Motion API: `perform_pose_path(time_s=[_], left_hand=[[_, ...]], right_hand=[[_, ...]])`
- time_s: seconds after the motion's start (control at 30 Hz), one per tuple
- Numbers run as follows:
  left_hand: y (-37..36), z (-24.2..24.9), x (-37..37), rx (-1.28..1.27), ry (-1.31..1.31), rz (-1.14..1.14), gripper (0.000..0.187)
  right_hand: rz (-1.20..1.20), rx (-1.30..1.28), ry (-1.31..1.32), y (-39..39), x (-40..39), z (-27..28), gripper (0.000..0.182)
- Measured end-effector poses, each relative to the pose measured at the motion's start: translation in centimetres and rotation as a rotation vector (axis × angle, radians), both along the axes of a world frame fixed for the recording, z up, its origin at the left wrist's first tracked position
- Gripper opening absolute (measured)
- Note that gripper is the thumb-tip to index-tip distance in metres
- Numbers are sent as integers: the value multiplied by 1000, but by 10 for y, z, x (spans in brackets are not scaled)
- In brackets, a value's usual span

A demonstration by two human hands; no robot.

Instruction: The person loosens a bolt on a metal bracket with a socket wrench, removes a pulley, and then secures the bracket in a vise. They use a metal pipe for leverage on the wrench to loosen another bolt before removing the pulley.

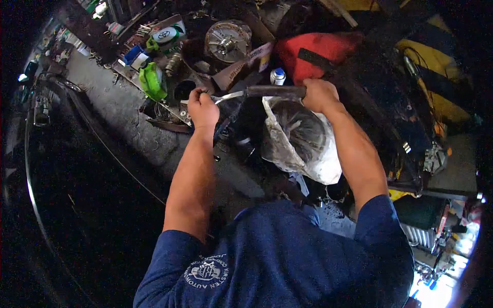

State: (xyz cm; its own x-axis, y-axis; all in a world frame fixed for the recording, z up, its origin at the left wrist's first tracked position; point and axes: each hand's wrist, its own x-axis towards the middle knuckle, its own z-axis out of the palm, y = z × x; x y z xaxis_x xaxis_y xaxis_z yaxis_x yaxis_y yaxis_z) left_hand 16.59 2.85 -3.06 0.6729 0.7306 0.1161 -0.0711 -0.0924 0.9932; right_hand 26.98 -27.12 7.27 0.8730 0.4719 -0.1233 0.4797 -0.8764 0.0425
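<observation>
A silver wrench-like shank (229, 96) runs into a thick dark pipe (275, 91), together forming one long bar held level across both hands. My left hand (204, 109) is closed around the shank's left end, so the tool's head is hidden in the fist. At the other end, my right hand (320, 96) wraps the end of the pipe. Just below the pipe lies a whitish plastic bag (323, 167) with a dark round object inside. A spray can with a blue cap (278, 76) stands behind the pipe.
A round metal part (227, 42) sits in a cardboard box (241, 73) at the back. Left of it are a green container (152, 81) and assorted bottles. A red cloth-like item (321, 51) lies behind my right hand. A dark glossy car panel (92, 205) fills the left.
</observation>
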Motion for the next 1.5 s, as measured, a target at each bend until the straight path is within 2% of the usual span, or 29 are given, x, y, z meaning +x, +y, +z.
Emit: perform_pose_path(time_s=[0.03, 0.07, 0.2, 0.3, 0.37, 0.4, 0.43, 0.5, 0.57, 0.63, 0.77, 0.87, 0.97, 1.0, 1.1, 1.13, 1.17, 1.23, 1.3, 1.37, 1.43, 1.5], left_hand=[[0, 3, -1, 5, 29, -6, 24], [-1, 7, -1, 205, -30, 30, 25], [-1, 11, -2, 44, 53, -17, 27], [2, 5, 4, 60, -5, 2, 28], [1, 0, 1, 188, -31, 39, 28], [2, 0, -1, 215, 85, 66, 27], [4, 2, 0, 218, 76, 71, 27], [3, 6, -3, 7, 98, -29, 25], [-1, 13, -7, 75, 85, -12, 23], [-5, 20, -10, -31, 89, -31, 22], [-12, 28, -18, 83, 110, 13, 22], [-12, 22, -20, 99, 74, 5, 24], [-19, 20, -18, 161, 41, 92, 26], [-19, 21, -20, 106, 71, 58, 28], [-19, 17, -19, 156, 71, 103, 28], [-18, 23, -20, 146, 79, 72, 29], [-18, 24, -20, 145, 82, 70, 29], [-19, 26, -19, 149, 44, 58, 28], [-11, 13, -17, 123, 11, 31, 28], [-11, 23, -16, 95, -21, -1, 27], [-10, 34, -21, 40, 139, -54, 25], [-6, 21, -15, 0, 110, -52, 23]], right_hand=[[-9, -1, 7, 1, -4, 3, 30], [-17, -6, 15, 3, -6, 9, 31], [-54, -19, 37, 2, -19, 10, 31], [-20, -37, 38, 1, -12, 7, 31], [-55, -17, 36, -3, -29, 3, 31], [-94, 17, 13, -1, -33, 5, 31], [-90, 21, 3, -2, -31, 4, 31], [-38, 45, 8, -11, -28, -3, 31], [-32, 40, 61, -8, -20, 1, 32], [-4, 39, 51, -7, -8, -2, 31], [206, 36, -86, 14, 50, 3, 31], [315, 71, -126, 48, 104, 2, 28], [432, 56, -139, 88, 147, 3, 28], [480, 22, -133, 98, 153, 2, 28], [497, -41, -74, 102, 156, 8, 31], [546, 55, -147, 90, 155, -1, 22], [544, 55, -144, 82, 141, 5, 22], [414, -32, 60, 59, 113, 21, 21], [357, -29, 60, 39, 96, 6, 24], [293, -27, 60, 27, 80, 4, 27], [235, -41, 84, 21, 65, 5, 28], [222, -42, 36, 20, 58, 8, 28]])
